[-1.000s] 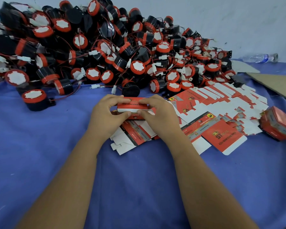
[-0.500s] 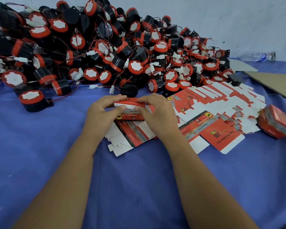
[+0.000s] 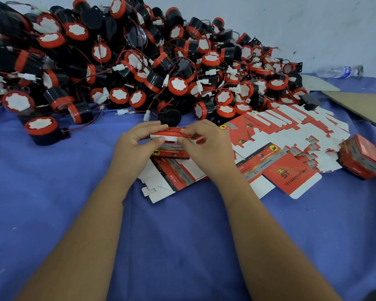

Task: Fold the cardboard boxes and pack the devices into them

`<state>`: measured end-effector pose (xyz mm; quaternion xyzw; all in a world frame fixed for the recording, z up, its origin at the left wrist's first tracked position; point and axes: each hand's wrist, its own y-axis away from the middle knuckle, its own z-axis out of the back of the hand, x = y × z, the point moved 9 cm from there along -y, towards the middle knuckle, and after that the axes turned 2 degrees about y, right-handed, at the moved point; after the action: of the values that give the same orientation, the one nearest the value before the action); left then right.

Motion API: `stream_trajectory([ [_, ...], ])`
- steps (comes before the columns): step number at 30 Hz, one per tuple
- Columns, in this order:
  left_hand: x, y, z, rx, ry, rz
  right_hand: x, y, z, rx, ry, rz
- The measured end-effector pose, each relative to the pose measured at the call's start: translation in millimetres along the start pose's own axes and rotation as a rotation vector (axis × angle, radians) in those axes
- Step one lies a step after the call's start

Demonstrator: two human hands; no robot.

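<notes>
Item: red cardboard box (image 3: 170,146), half-folded, standing on the blue cloth (image 3: 52,192) just in front of the heap of black-and-red devices (image 3: 139,68).
My left hand (image 3: 137,148): fingers curled over the box's top flap, thumb pinching it from the near side.
My right hand (image 3: 204,148): fingers and thumb pinching the same flap at its right end.
Flat unfolded boxes (image 3: 287,135): spread right of the held box, some under it.
Finished box (image 3: 363,157): well to the right of the held box.
Plastic bottle (image 3: 339,71): lying behind the heap's right end.
</notes>
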<state>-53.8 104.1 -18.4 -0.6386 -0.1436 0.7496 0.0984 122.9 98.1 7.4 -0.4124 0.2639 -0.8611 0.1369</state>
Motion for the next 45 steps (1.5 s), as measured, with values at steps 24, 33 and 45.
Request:
stream_trajectory([
  [24, -4, 6, 1, -0.006, -0.151, -0.079, 0, 4, -5, 0.069, -0.016, 0.047],
  [33, -8, 6, 2, -0.037, -0.283, -0.122, 1, 6, -22, 0.211, -0.008, 0.027],
  [45, 12, 0, 10, -0.055, 0.14, 0.065, 3, 0, -14, 0.134, -0.033, 0.059],
])
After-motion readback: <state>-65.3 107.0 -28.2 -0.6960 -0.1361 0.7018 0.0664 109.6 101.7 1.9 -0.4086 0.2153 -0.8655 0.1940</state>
